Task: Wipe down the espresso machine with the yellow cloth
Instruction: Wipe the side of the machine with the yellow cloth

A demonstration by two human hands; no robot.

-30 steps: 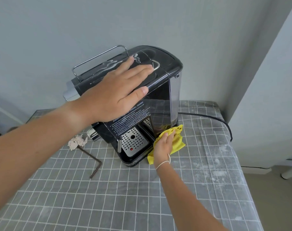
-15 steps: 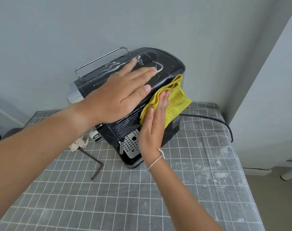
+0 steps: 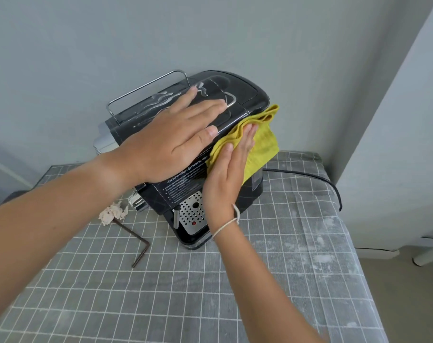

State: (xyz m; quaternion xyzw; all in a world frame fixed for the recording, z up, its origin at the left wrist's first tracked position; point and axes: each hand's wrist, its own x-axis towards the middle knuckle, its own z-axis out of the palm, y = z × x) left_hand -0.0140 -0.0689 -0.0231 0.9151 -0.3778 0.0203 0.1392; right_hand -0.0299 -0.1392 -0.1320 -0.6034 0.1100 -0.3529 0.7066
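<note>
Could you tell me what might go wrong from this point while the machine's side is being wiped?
The espresso machine stands near the table's back edge, steadied only by the flat left hand, so a hard sideways push could shift it. The right hand presses the yellow cloth with straight fingers, so it could slip free. The power cord trails behind and might snag.

Glossy black espresso machine (image 3: pixel 237 95), yellow cloth (image 3: pixel 262 144), grey tablecloth (image 3: pixel 210 293) with a white grid, black cord (image 3: pixel 309 175).
</note>
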